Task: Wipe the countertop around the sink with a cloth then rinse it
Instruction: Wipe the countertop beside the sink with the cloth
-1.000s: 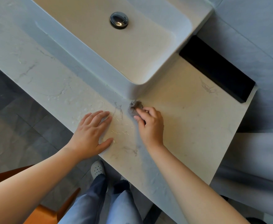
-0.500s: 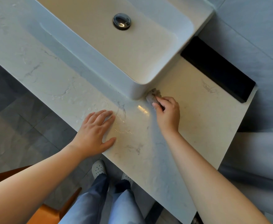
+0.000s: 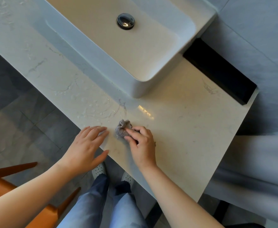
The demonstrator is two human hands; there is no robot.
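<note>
Now the right hand (image 3: pixel 141 145) pinches a crumpled grey cloth (image 3: pixel 122 130) on the wet pale marble bench (image 3: pixel 192 129), the left hand (image 3: pixel 85 145) flat with straight fingers (image 3: pixel 100 130), so wiping looks unfinished and rinsing comes later.

A floor of large dark grey stone tiles (image 3: pixel 16 116) with thin joints fills the left side, and it looks paler toward the lower left. There stands an orange chair with slim pointed legs (image 3: pixel 2 186). At the upper right is a pale grey-blue tiled wall (image 3: pixel 258 38), and a long black rectangular block (image 3: pixel 220 71) lies along it. Lower right, a pale blurred shape (image 3: pixel 258 162) cannot be made out.
</note>
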